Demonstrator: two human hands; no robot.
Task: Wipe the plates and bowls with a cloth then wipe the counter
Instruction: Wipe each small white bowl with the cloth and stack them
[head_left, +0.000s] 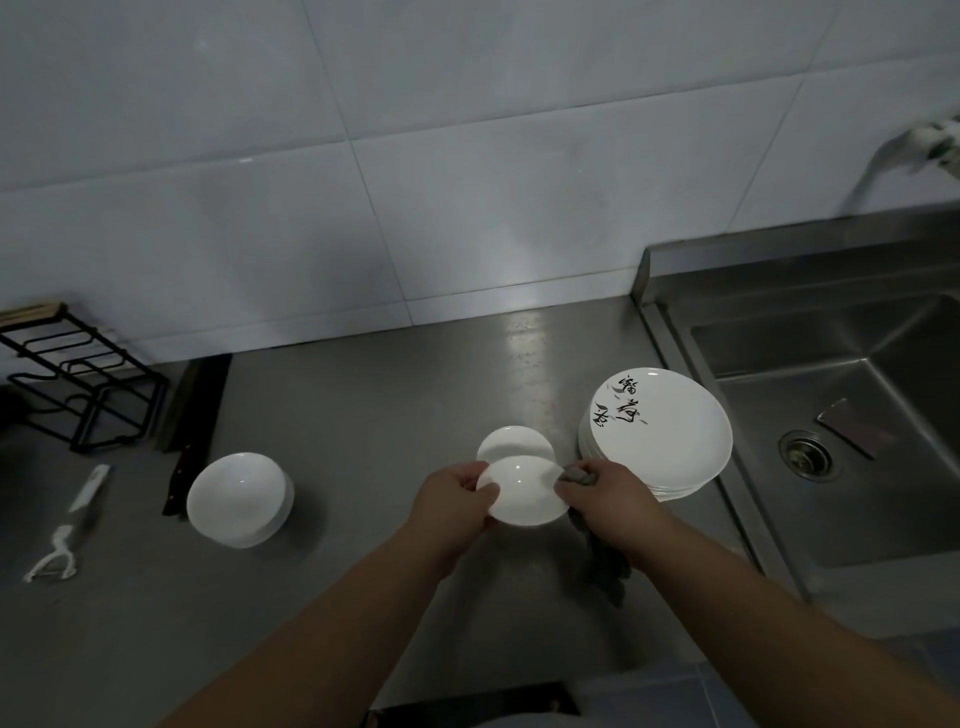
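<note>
while curled, fingers round dish, cloth

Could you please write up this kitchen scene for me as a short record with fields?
in hand: small white dish, left hand gripping its left rim
wiping: right hand holds a grey cloth against the dish's right rim
behind it: second small dish on the counter
to the right: stack of plates, top one with black brushwork, beside the sink
to the left: stacked white bowls, peeler, knife, wire rack
</note>
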